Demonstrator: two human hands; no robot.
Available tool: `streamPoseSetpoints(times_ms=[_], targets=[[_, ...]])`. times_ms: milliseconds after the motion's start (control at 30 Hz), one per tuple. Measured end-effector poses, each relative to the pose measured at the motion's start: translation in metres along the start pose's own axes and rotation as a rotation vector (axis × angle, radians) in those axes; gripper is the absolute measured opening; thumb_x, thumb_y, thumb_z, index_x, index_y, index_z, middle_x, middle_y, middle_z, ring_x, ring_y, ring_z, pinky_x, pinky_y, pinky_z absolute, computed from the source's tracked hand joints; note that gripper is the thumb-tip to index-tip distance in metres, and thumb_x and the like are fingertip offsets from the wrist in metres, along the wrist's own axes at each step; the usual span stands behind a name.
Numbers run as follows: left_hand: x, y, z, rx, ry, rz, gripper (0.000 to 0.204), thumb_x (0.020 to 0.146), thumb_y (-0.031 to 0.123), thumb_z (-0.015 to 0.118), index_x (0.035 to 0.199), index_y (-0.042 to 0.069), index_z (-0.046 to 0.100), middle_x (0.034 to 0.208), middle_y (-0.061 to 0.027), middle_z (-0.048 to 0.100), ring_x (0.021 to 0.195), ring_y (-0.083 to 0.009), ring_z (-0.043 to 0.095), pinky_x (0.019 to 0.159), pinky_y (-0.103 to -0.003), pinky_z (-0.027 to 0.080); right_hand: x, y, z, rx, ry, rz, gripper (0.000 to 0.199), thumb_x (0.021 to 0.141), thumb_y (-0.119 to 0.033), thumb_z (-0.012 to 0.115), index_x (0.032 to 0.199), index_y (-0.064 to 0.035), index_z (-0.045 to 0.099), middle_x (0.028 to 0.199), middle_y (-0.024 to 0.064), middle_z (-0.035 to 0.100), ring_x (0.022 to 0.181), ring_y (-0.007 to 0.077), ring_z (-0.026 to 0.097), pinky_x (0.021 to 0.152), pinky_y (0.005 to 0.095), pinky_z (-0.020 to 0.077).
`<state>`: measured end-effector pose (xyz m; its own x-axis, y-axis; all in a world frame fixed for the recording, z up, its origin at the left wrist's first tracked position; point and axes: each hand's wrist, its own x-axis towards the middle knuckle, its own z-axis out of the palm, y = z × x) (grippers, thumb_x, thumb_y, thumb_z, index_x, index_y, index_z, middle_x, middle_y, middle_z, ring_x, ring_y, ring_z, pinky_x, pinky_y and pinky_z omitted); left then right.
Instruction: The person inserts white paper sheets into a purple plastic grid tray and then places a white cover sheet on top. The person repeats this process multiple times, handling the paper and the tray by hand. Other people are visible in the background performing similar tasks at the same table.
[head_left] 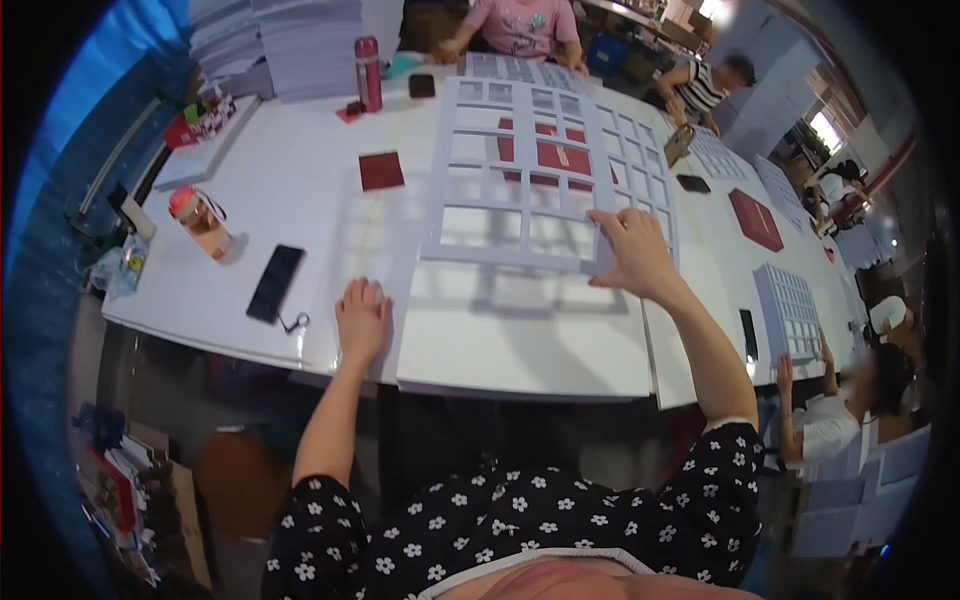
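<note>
My right hand (636,252) pinches the near right corner of a white grid frame (527,205) with rectangular openings. Its near edge is raised off the table and casts a shadow below. My left hand (362,318) lies on the white tabletop (320,230), fingers stretched out, holding nothing. Through the frame's openings a dark red box (562,156) shows. Another white grid panel (640,160) lies just right of the frame, partly covered by it. Under my frame, near the front edge, is a white board (520,365).
Left of my hand are a black phone (276,284), a drink bottle (200,222) and a dark red square (381,171). A pink flask (368,75) stands by tall white stacks (310,45). Co-workers sit opposite and at right, one holding a grid panel (790,310). A red box (755,220) lies there.
</note>
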<state>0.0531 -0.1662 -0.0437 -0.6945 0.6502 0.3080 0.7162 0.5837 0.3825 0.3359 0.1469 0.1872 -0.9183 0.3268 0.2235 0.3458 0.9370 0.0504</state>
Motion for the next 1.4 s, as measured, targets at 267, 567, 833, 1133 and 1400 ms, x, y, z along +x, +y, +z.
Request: streamPoseSetpoints(times_ms=[267,567,833,1133,1400], targets=[[-0.005,-0.004,0.016,0.050,0.122,0.096,0.039,0.094,0.029,0.060,0.124,0.005,0.059,0.137,-0.0167,0.054,0.133,-0.0326,0.044,0.107,-0.046,0.035,-0.143,-0.083,-0.046,0.192,-0.339,-0.003,0.091,0.056,-0.041,0.090,0.135,-0.0143,0.053,0.103,0.0162,0.053,0.103,0.0347,0.049,0.095,0.0438,0.0379],[-0.007,-0.013,0.022,0.084,0.091,0.088,0.038,0.092,0.026,0.062,0.125,0.007,0.057,0.138,-0.0180,0.053,0.132,-0.0352,0.046,0.107,-0.047,0.035,-0.107,-0.086,0.011,0.092,-0.413,-0.089,0.094,0.059,-0.056,0.085,0.138,-0.0174,0.052,0.106,0.0188,0.056,0.106,0.0358,0.052,0.097,0.0433,0.0371],[-0.019,-0.017,0.014,-0.375,0.062,-0.009,0.035,0.095,0.026,0.062,0.120,0.002,0.063,0.123,-0.0174,0.063,0.120,-0.0334,0.057,0.101,-0.041,0.043,-0.113,-0.082,0.052,0.034,-0.421,-0.069,0.099,0.058,-0.060,0.085,0.141,-0.0202,0.050,0.109,0.0214,0.057,0.110,0.0377,0.052,0.099,0.0468,0.0368],[-0.086,0.021,-0.045,-0.949,-0.106,-0.161,0.046,0.106,0.031,0.045,0.139,-0.001,0.048,0.136,-0.0176,0.056,0.126,-0.0250,0.054,0.106,-0.036,0.040,-0.179,-0.068,0.049,0.173,0.094,0.242,0.093,0.065,-0.045,0.087,0.143,-0.0149,0.047,0.134,0.0187,0.051,0.125,0.0392,0.047,0.106,0.0498,0.0344],[-0.112,0.047,-0.072,-0.527,-0.202,-0.068,0.051,0.088,0.010,0.073,0.135,0.000,0.056,0.117,-0.0146,0.066,0.100,-0.0212,0.062,0.089,-0.032,0.048,-0.296,-0.015,0.094,0.568,0.244,0.819,0.067,0.077,-0.028,0.083,0.131,-0.0001,0.056,0.117,0.0190,0.066,0.104,0.0305,0.066,0.091,0.0384,0.0511]])
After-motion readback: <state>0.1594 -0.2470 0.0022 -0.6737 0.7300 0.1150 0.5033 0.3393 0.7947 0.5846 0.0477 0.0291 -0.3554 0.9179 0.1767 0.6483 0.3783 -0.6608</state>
